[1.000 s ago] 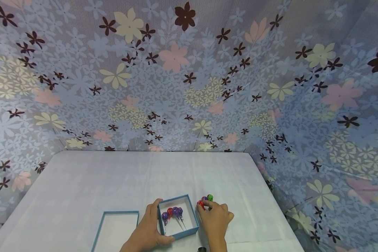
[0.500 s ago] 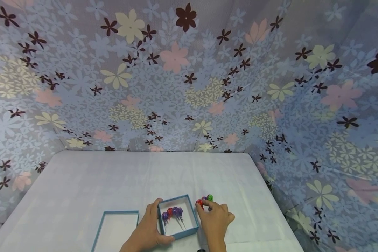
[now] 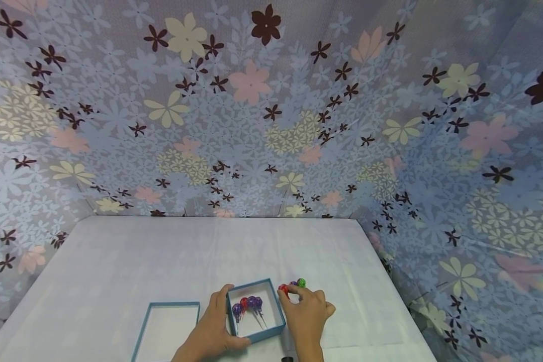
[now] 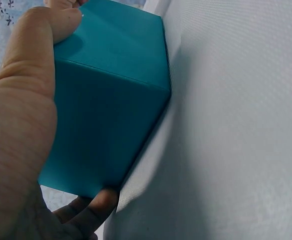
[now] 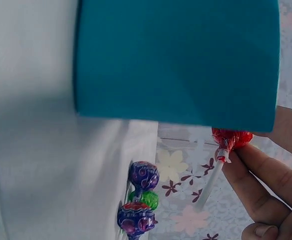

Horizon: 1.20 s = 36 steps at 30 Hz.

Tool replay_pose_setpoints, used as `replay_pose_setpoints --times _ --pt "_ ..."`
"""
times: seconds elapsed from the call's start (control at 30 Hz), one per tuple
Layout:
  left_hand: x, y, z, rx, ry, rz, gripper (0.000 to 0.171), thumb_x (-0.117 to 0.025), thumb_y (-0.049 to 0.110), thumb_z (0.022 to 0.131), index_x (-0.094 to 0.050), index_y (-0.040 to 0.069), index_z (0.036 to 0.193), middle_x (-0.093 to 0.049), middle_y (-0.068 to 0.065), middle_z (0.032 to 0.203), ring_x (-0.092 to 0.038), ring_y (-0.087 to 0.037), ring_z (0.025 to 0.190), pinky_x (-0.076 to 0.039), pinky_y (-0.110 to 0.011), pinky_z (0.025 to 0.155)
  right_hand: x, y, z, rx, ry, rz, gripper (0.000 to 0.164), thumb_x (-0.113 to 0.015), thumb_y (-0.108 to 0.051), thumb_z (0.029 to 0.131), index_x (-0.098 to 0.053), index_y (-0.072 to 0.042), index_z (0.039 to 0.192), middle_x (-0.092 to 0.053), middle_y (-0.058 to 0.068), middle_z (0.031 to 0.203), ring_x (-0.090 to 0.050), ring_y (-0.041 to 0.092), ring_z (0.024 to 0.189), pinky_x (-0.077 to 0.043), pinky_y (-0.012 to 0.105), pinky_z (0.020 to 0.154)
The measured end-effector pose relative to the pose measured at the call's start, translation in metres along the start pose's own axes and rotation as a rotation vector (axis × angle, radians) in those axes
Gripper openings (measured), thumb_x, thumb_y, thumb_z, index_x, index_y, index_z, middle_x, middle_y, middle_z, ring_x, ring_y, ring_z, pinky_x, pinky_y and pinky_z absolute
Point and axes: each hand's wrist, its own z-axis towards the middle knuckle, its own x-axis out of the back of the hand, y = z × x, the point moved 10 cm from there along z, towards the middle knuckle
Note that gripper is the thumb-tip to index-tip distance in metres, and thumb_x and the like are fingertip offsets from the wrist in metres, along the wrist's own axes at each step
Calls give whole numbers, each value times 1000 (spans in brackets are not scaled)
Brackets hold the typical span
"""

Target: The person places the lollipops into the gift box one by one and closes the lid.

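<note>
My left hand (image 3: pixel 211 326) grips a blue box (image 3: pixel 266 334) by its left wall and near corner, thumb on the front side. Inside the box lie several wrapped lollipops (image 3: pixel 252 303), purple ones and a red one, with white sticks towards me. Just right of the box, my right hand (image 3: pixel 305 318) pinches a red lollipop (image 5: pixel 231 137) by its wrapped head, its stick hanging free in the right wrist view. Beyond that hand, two purple lollipops (image 5: pixel 136 218) and a green lollipop (image 5: pixel 148 199) rest on the table, partly hidden by the fingers in the head view.
A shallow blue-edged lid or tray (image 3: pixel 174 304) with a white inside lies left of the left hand. A dark-tipped object (image 3: pixel 287 359) shows at the bottom edge by the right wrist. Flowered cloth (image 3: pixel 249 151) hangs behind the white table (image 3: pixel 199 251).
My right hand has shifted slightly left with the red lollipop, bringing it closer to the box's right wall. The left hand and the box have stayed in place.
</note>
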Motion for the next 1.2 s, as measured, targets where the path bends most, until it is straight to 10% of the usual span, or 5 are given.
replay_pose_setpoints --times 1.2 --pt "-2 -2 1 -13 2 -7 130 -72 77 55 -10 12 149 -34 -18 129 -50 -26 107 -48 -48 87 -10 -50 -16 135 -65 0 25 -82 -49 66 -77 -29 81 -71 -13 78 -42 10 72 -23 43 70"
